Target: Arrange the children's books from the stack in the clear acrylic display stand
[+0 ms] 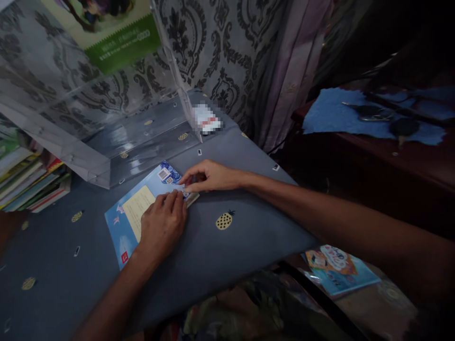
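Observation:
A blue book (142,177) lies with its back cover up on the grey table, tilted to one side. A cream text panel, a barcode and a QR code show on it. My left hand (165,220) rests on the cover, its fingers bent and close together, holding the book near its right edge; the thumb is hidden. From the right, my right hand (209,176) pinches the same edge close to the left fingertips, with thumb and forefinger almost meeting. Whatever small part lies between them is covered by the fingers.
A clear plastic rack (103,166) stands at the back of the grey patterned table (249,213). Stacked books (39,184) lie left. A blurred white item (206,118) sits behind. Another book (341,270) lies lower right, beside a dark table with blue cloth (330,111).

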Tool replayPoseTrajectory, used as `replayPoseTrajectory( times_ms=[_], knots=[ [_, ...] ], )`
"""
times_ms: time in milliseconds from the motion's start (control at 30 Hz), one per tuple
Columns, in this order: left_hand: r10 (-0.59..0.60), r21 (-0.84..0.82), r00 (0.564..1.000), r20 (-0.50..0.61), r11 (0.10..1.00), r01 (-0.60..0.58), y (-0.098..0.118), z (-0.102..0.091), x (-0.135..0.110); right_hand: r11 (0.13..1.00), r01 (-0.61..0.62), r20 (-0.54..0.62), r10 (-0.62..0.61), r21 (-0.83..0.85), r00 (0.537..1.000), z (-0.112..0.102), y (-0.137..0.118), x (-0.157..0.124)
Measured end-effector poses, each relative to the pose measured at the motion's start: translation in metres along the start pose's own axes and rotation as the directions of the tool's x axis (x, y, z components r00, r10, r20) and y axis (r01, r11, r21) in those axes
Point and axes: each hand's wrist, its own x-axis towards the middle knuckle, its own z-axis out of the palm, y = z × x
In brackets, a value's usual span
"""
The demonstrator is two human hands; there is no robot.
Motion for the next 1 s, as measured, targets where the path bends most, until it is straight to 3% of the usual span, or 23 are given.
replayPoseTrajectory(
  times_ms=[400,533,633,833,1000],
  knots=[
    [-0.006,0.013,1.0,0.019,1.0,0.006,0.003,0.0,-0.003,0.944,0.163,0.168,-0.119,-0.287,0.979,-0.006,-0.004,-0.006],
    [0.02,-0.017,0.997,0.074,1.0,-0.018,-0.002,-0.003,-0.007,0.923,0.199,0.187,-0.143,-0.33,0.972,-0.003,-0.009,-0.007],
    [-0.017,-0.038,0.987,0.162,0.999,0.024,-0.019,-0.006,-0.025,0.913,0.214,0.194,-0.154,-0.347,0.969,-0.002,-0.011,-0.007],
    [-0.216,-0.011,0.942,0.255,0.974,0.227,-0.062,0.002,-0.088,0.892,0.227,0.222,-0.149,-0.39,0.964,-0.005,-0.015,-0.008],
    [-0.2,-0.02,0.936,0.289,0.976,0.215,-0.051,-0.007,-0.105,0.871,0.184,0.142,-0.133,-0.455,0.981,-0.01,-0.007,-0.008]
  ],
)
